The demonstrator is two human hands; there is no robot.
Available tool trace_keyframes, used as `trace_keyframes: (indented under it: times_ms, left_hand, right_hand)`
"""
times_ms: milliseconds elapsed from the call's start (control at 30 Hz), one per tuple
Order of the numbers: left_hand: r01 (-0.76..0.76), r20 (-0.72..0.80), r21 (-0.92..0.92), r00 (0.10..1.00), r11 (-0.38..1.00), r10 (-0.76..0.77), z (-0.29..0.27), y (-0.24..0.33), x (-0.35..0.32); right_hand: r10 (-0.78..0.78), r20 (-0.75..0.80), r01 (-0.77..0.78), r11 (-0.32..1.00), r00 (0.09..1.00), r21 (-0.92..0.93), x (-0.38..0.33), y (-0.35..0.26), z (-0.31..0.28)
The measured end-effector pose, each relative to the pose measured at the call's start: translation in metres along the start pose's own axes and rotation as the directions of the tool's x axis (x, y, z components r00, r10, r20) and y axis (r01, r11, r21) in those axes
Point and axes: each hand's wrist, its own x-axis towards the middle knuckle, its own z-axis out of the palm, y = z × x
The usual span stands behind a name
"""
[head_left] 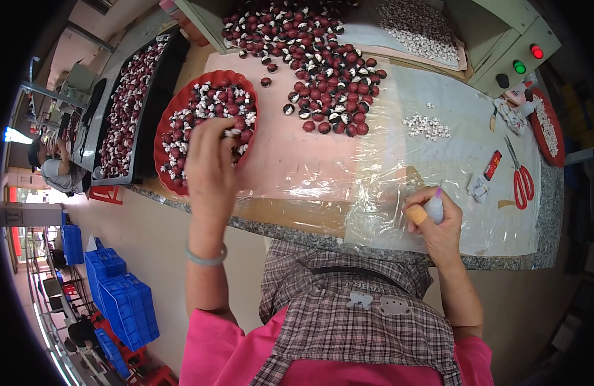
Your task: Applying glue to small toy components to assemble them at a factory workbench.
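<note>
My left hand [211, 154], a bracelet at its wrist, hangs over a scalloped red bowl [160, 145] filled with dark red balls bearing white pieces. Its fingers are bent and blurred. A white bit shows beside the fingertips, but whether they grip it I cannot make out. Near the table's front edge, my right hand [441, 225] is closed around a small squeeze bottle [434, 209] with a purple tip; a tan bandage wraps the thumb. A pile of dark red, black and white balls [335, 90] lies beyond, and a small heap of white pieces [427, 127] sits on the plastic sheet.
Left of the bowl is a black tray [146, 141] of similar balls. At right lie red-handled scissors [523, 186], a red tube-like item [493, 165] and a red dish [546, 128] of white pieces. A metal housing [522, 48] with lit buttons stands at back right. Blue crates [126, 305] stand on the floor.
</note>
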Motion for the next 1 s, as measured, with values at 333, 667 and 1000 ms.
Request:
trace_keyframes:
  times_ms: [333, 667, 1000]
  left_hand:
    - [-0.278, 0.098, -0.026, 0.955, 0.960, 0.279, 0.073, 0.020, 0.010]
    - [-0.200, 0.157, -0.054, 0.966, 0.978, 0.206, 0.092, 0.036, 0.013]
    - [0.692, 0.731, -0.670, 0.679, -0.270, -0.074, 0.072, 0.071, -0.031]
  right_hand:
    - [0.000, -0.027, -0.002, 0.997, 1.000, -0.079, -0.001, -0.001, -0.002]
    - [0.008, -0.001, -0.008, 0.994, 1.000, -0.105, -0.005, -0.003, -0.007]
    - [-0.032, 0.135, 0.021, 0.996, 0.990, 0.081, 0.005, -0.017, -0.015]
